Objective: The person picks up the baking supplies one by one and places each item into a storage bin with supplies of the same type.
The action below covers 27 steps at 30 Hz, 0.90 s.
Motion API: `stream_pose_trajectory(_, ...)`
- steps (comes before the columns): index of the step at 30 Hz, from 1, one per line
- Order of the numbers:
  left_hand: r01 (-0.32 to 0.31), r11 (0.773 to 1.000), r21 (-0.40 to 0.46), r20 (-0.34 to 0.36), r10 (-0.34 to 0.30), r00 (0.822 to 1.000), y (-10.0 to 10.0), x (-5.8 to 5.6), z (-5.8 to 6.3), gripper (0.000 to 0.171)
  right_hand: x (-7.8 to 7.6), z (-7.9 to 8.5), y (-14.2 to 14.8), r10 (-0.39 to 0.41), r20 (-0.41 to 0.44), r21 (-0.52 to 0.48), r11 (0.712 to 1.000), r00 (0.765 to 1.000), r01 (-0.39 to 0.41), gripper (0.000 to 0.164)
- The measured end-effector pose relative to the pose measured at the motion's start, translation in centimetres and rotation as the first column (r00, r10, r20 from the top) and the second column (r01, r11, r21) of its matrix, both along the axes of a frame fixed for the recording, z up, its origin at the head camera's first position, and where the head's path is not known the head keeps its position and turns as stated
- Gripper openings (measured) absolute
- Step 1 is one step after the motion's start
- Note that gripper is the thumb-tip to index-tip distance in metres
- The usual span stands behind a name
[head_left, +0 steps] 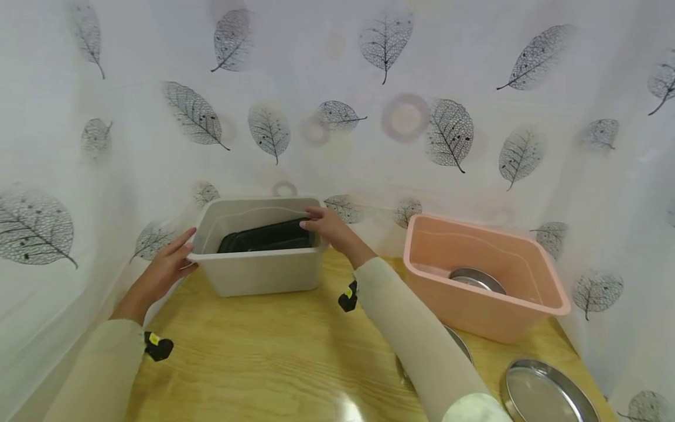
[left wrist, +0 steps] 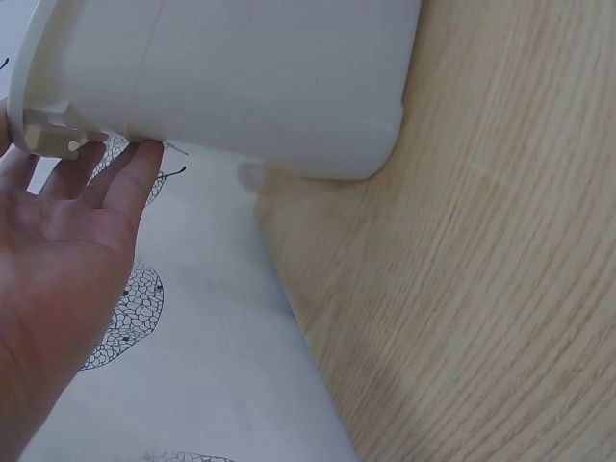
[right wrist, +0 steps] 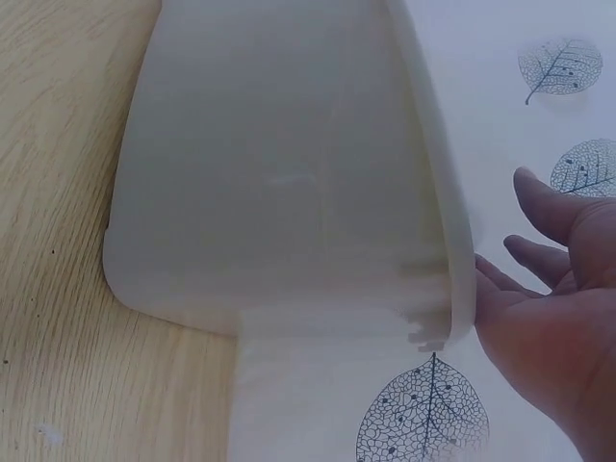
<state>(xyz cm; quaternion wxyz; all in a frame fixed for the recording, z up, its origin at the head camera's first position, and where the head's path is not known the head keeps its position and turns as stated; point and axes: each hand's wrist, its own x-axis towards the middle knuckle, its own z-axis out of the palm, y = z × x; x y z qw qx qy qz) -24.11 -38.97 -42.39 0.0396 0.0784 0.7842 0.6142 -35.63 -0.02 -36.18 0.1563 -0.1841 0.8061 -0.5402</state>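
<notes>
A white plastic bin (head_left: 263, 271) stands at the back left of the table, with black trays or pans (head_left: 269, 235) lying tilted inside. My left hand (head_left: 164, 271) is at the bin's left end. In the left wrist view its fairly straight fingers (left wrist: 135, 183) touch the outside just under the rim. Over the bin's right end is my right hand (head_left: 332, 230), its thumb and fingers spread and relaxed. The right wrist view has this hand (right wrist: 549, 298) beside the rim, little-finger side against it, with nothing between thumb and fingers.
A pink bin (head_left: 474, 305) stands to the right with a round metal pan (head_left: 477, 279) inside. In front of it lie another round pan (head_left: 548, 390) and a metal dish (head_left: 457, 343) partly hidden by my right sleeve. A leaf-print curtain (head_left: 337, 76) hangs behind the wooden table (head_left: 274, 357).
</notes>
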Motion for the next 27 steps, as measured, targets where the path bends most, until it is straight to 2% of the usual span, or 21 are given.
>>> stream_pose_trajectory(4, -0.012, 1.0, 0.012, -0.01, 0.012, 1.0, 0.1, 0.1, -0.1, 0.068, 0.3, 0.2, 0.4, 0.001, -0.011, -0.01, 1.0, 1.0, -0.001, 0.058)
stream_pose_trajectory(8, -0.05, 0.999, 0.005, -0.031, 0.05, 0.998, 0.2, 0.3, -0.3, 0.068, 0.8, 0.5, 1.0, 0.027, -0.03, -0.01, 1.0, 0.999, -0.028, 0.058)
stream_pose_trajectory(15, -0.127, 0.99, -0.062, -0.065, 0.123, 0.99, 0.5, 0.5, -0.4, 0.068, 1.9, 1.2, 2.8, 0.054, -0.03, -0.08, 0.995, 0.998, -0.056, 0.059)
stream_pose_trajectory(19, -0.137, 0.987, -0.081, -0.068, 0.131, 0.989, 0.6, 0.5, -0.4, 0.067, 2.1, 1.3, 3.9, 0.046, -0.04, -0.081, 0.996, 0.998, -0.049, 0.059)
stream_pose_trajectory(27, -0.096, 0.995, 0.033, -0.11, 0.099, 0.989, 0.7, 1.1, -0.5, 0.07, 2.8, 2.1, 6.6, 0.054, -0.076, -0.097, 0.993, 0.996, -0.061, 0.057)
